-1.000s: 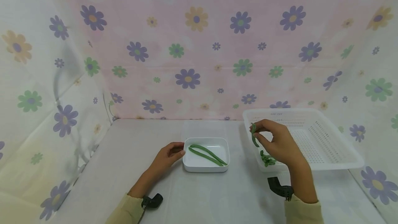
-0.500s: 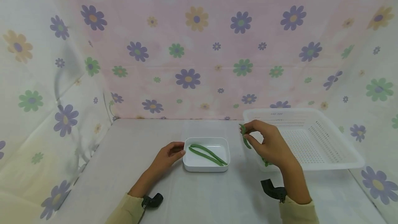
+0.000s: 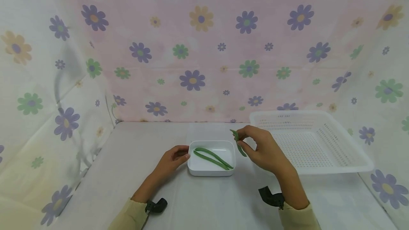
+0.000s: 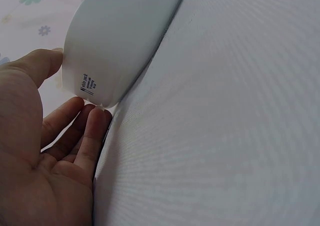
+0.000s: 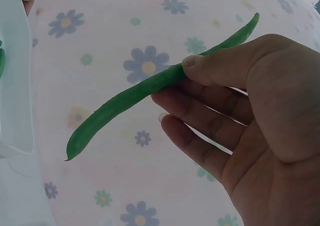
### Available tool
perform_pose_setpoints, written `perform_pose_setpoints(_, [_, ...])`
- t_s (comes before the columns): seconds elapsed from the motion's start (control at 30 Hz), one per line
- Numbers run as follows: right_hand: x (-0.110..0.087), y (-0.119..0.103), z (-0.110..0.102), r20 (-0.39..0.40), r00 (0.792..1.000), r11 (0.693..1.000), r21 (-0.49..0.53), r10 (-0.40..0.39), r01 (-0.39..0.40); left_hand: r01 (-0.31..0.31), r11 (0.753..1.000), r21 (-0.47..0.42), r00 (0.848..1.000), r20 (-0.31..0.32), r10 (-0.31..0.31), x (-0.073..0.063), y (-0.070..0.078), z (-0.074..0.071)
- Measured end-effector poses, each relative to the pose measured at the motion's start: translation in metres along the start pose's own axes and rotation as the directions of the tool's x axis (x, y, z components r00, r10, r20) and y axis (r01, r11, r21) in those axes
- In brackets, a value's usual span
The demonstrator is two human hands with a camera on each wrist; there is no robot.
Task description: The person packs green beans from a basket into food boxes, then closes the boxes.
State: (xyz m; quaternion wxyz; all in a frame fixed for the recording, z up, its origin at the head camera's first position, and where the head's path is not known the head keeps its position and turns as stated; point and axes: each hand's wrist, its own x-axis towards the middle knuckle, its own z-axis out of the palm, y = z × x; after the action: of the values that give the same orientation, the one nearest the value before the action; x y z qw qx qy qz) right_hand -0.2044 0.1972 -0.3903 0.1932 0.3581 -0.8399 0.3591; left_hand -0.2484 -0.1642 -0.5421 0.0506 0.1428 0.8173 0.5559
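Note:
In the head view, my right hand (image 3: 263, 148) pinches a green bean (image 5: 125, 98) between thumb and fingers, just right of a small white dish (image 3: 211, 173). The bean hangs slantwise, and both its ends stick out of the hand. Two long green beans (image 3: 212, 158) lie in the dish, meeting near its front right corner. My left hand (image 3: 170, 160) holds the left side of the dish, which stands on the table. In the left wrist view the thumb touches its rim, and the curved fingers (image 4: 90, 138) meet the outer wall (image 4: 112, 45).
A white perforated basket (image 3: 345, 152) stands on the right, partly behind my right hand. White cloth covers the table (image 3: 143, 134). Flower-patterned sheets (image 3: 204, 45) hang at the back and both sides.
My right hand has moved left with the green bean, from over the basket's left edge to beside the dish. Green pieces seen in the basket are now hidden. My left hand has stayed put.

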Motion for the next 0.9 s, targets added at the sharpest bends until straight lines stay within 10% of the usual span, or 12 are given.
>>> perform_pose_setpoints(0.9, [0.006, 0.02, 0.059, 0.111, 0.991, 0.988, 0.13, 0.074, -0.088, 0.005, 1.0, -0.024, 1.0, 0.013, -0.004, 0.0, 0.0, -0.001])
